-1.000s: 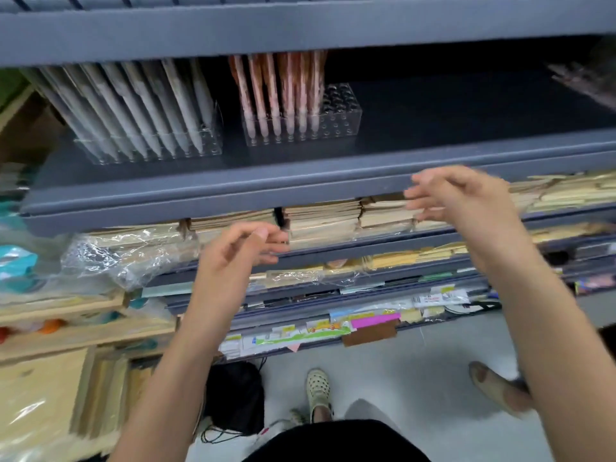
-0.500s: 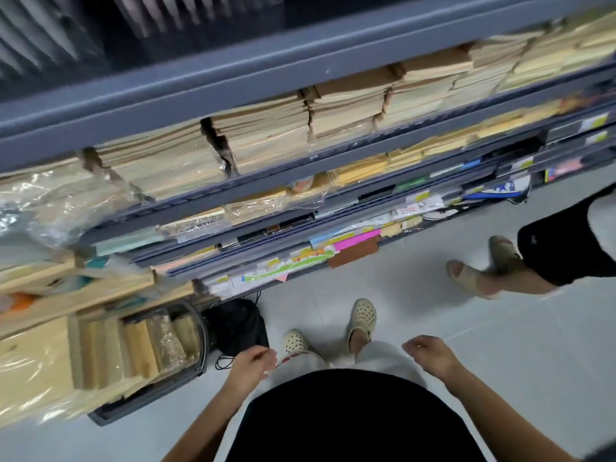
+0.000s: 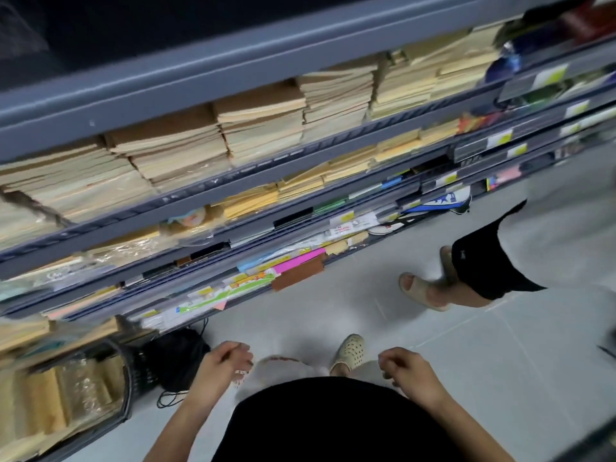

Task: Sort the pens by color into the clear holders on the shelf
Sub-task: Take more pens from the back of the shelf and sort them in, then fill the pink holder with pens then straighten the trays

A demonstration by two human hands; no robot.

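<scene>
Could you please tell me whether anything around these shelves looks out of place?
Yes: a black bag lies on the floor at the foot of the shelving, its cord trailing, and a blue-and-white sneaker is tucked in low down further right. Both look odd among stationery.

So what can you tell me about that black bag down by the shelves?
The black bag is soft and cloth-like, slumped on the grey floor at the foot of the shelving. A thin black cord trails from it in loops over the tiles. Its left side sits against a black mesh basket. The person's left hand covers its right edge in this view; contact looks unlikely. Blur hides finer detail.
</scene>
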